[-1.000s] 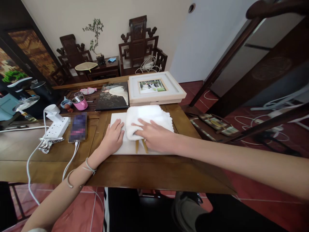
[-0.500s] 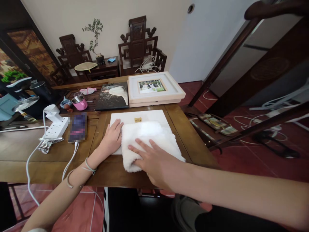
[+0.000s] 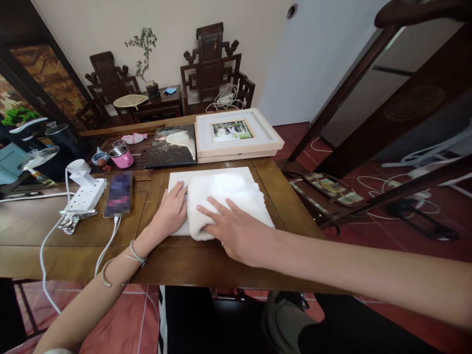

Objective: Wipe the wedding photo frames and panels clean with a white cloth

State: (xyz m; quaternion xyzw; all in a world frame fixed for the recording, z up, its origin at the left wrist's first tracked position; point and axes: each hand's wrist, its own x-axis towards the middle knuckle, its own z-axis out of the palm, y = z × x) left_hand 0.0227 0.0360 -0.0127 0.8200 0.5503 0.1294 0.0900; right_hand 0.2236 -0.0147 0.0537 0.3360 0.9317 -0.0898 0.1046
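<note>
A fluffy white cloth (image 3: 232, 189), folded over, lies on a flat white panel (image 3: 177, 178) on the wooden table. My right hand (image 3: 236, 231) presses on the cloth from the near side, fingers spread over its top and the lowest digit by the fold. My left hand (image 3: 172, 209) rests flat on the panel's left edge, fingers stretched forward beside the cloth. Most of the panel is hidden beneath the cloth and hands.
Behind the panel are a dark photo print (image 3: 173, 146) and a pale frame holding a photo (image 3: 238, 152). To the left are a phone (image 3: 118, 194) on a cable, a power strip (image 3: 86, 195) and a pink cup (image 3: 121, 157). The wooden table (image 3: 295, 216) ends at the right.
My right hand has slid the cloth away from me across the panel, covering the small gold emblem that showed before. My left hand has stayed in place.
</note>
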